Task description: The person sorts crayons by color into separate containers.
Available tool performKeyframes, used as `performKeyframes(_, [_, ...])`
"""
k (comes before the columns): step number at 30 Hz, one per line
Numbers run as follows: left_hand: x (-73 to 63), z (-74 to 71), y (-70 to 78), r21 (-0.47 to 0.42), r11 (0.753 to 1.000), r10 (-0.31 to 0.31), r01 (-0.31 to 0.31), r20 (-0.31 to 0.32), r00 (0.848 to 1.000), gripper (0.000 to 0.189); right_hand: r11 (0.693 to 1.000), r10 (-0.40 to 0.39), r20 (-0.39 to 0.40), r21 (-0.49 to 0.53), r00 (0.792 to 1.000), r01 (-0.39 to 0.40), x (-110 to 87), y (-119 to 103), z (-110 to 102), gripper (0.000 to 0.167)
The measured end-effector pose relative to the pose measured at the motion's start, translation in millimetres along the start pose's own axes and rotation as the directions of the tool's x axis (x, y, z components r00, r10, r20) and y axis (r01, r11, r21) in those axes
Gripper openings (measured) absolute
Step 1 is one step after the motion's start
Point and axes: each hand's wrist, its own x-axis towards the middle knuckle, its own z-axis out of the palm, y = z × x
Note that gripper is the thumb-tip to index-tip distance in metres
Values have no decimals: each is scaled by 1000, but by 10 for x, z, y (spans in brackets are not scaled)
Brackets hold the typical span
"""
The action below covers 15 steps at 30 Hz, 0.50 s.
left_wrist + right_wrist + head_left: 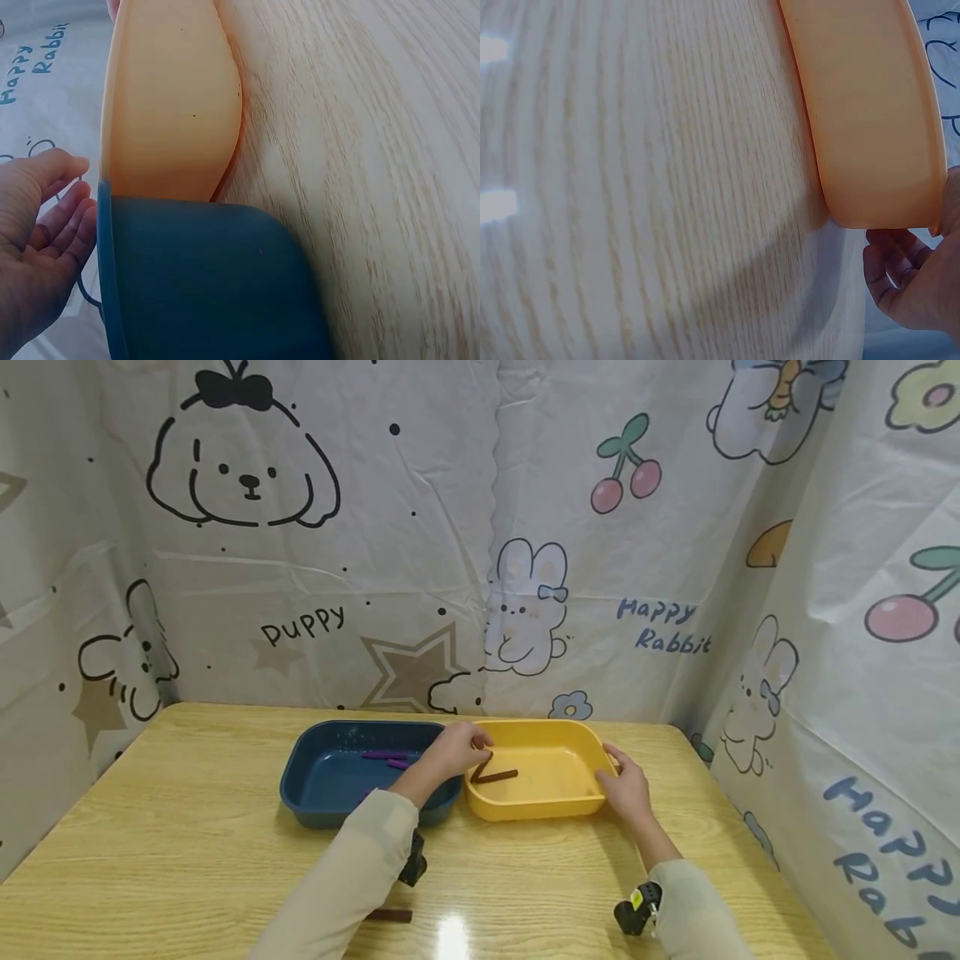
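My left hand (456,750) hovers over the meeting rims of a blue tray (330,817) and a yellow tray (536,810). Its fingers are loosely bent, and the left wrist view shows a gap between thumb and fingers with nothing in it. Two brown sticks, one of them a lower brown stick (497,776), lie in the left end of the yellow tray; the other stick's upper end is close under the left fingertips. My right hand (627,783) grips the yellow tray's right end, thumb over the rim and fingers outside.
Several purple sticks, including one purple stick (385,755), lie in the blue tray, partly hidden by the left arm. Another brown stick (392,915) lies on the wooden table (517,885) near the left sleeve. A printed curtain (420,527) hangs behind the trays.
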Motion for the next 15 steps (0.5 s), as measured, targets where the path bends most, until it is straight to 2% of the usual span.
performKeyframes(15, [-153, -102, -24, -31, 998, 58, -59, -28, 998, 18, 1000, -17, 5, -1, 1000, 17, -13, -13, -11, 54])
